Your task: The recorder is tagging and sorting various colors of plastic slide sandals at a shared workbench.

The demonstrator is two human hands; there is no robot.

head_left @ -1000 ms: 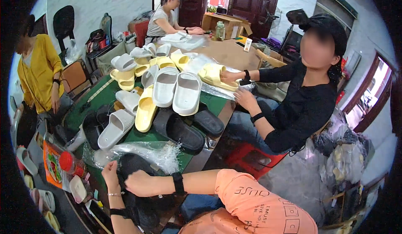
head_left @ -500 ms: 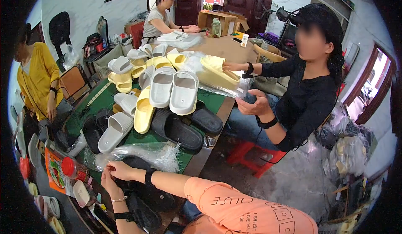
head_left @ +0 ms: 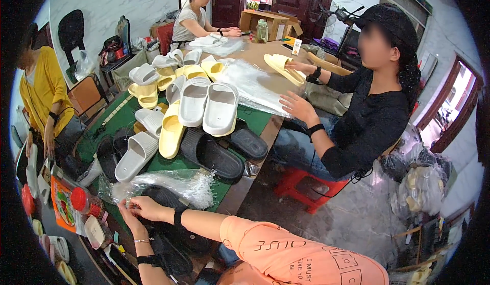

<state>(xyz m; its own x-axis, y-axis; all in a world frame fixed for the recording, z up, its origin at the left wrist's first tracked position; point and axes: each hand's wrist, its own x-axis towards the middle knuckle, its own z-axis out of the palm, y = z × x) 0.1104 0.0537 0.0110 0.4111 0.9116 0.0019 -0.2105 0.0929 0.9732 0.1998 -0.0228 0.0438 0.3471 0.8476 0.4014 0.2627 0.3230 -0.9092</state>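
Note:
My left hand (head_left: 133, 222) and my right hand (head_left: 149, 208) meet at the near left of the table, fingertips pinched together. What they hold, if anything, is too small to make out. Just beyond them lies a clear plastic bag (head_left: 173, 185) with a bundle of thin white strips at its right end. Black slippers (head_left: 176, 244) lie under and beside my forearms, partly hidden. Farther up, a grey slipper (head_left: 137, 156), a yellow slipper (head_left: 171, 134) and a large black slipper (head_left: 217, 157) lie near a pair of pale grey slippers (head_left: 220, 109).
A red-lidded jar (head_left: 87, 202) stands left of my hands beside an orange packet (head_left: 62, 202). At the right, a co-worker in black (head_left: 367, 101) handles a yellow slipper (head_left: 278, 66) by a stack of clear bags (head_left: 250, 83). Two other people are farther off. A red stool (head_left: 309, 190) stands on the floor.
My hands have shifted slightly left, still together. The co-worker's yellow slipper has moved right, off the clear bags, and that person's nearer hand has lowered toward the table edge.

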